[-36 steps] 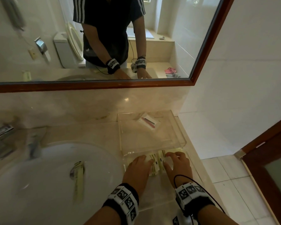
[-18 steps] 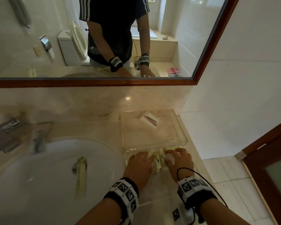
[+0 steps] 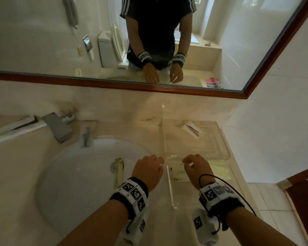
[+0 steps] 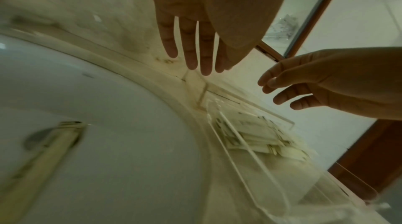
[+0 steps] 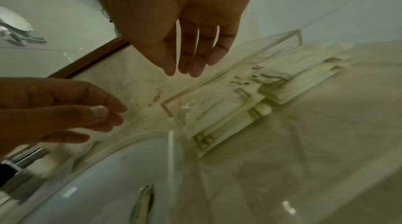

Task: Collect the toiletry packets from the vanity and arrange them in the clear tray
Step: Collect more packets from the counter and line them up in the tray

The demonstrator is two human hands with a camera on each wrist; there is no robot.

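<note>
Several pale yellow toiletry packets (image 3: 180, 174) lie stacked in the near clear tray (image 3: 169, 185) on the vanity. My left hand (image 3: 156, 163) hovers over the tray's left wall, my right hand (image 3: 188, 161) over its far end. Neither hand holds anything. In the left wrist view the left hand (image 4: 196, 55) has straight fingers above the packets (image 4: 250, 135). The right hand (image 5: 188, 55) hangs relaxed over the packets (image 5: 261, 93) in the right wrist view. One long yellow packet (image 3: 119, 172) lies in the sink (image 3: 75, 174) by the drain.
A second clear tray (image 3: 222, 144) stands behind the first, holding a packet with a red item (image 3: 192, 129). The faucet (image 3: 59, 126) is at the back left. The counter's right edge drops to the tiled floor (image 3: 267, 206). A mirror (image 3: 43, 41) hangs above.
Both hands were resting on the packets in the near tray; they have lifted off, empty, and moved slightly apart. The packets stay in the tray.
</note>
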